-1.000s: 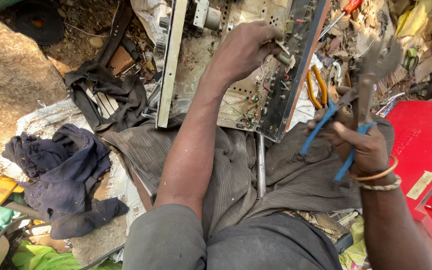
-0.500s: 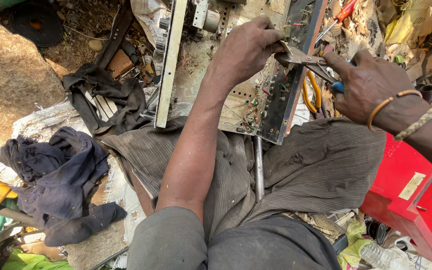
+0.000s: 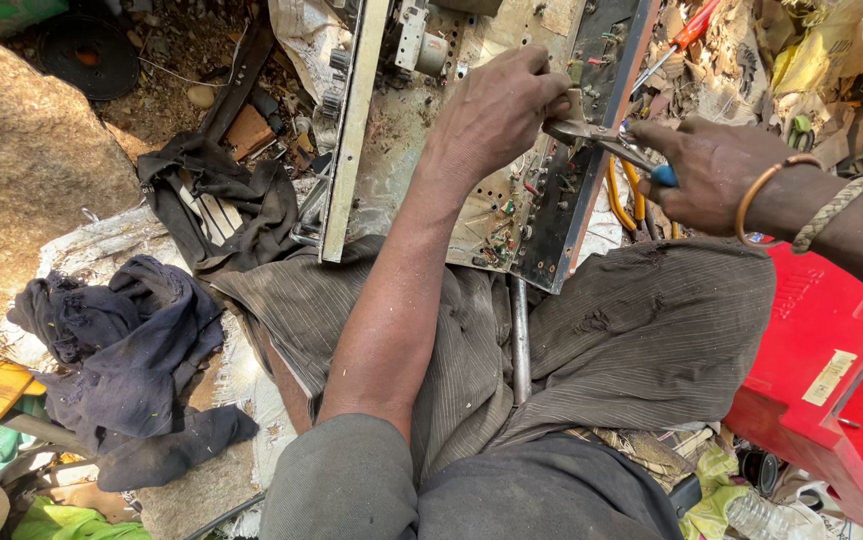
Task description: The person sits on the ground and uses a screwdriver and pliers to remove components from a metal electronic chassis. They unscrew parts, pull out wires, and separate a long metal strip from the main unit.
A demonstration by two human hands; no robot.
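Cloth is lying at the left edge of the ground: one dark blue rag (image 3: 112, 350) and one black rag (image 3: 217, 200) beside one large rock (image 3: 22, 160). One metal chassis (image 3: 472, 130) is resting across the person's lap. The left hand (image 3: 497, 110) is pressing on the chassis's upper right part, fingers curled closed around a small component there. The right hand (image 3: 717, 170), which a second ago was holding the tool up and away over the lap, is now bringing one pair of blue-handled pliers (image 3: 607, 145) against that spot, fingers wrapped tight on the handles, so work on the component appears to be starting. One red-handled screwdriver (image 3: 687, 35) and one red box (image 3: 832, 340) are lying at the right.
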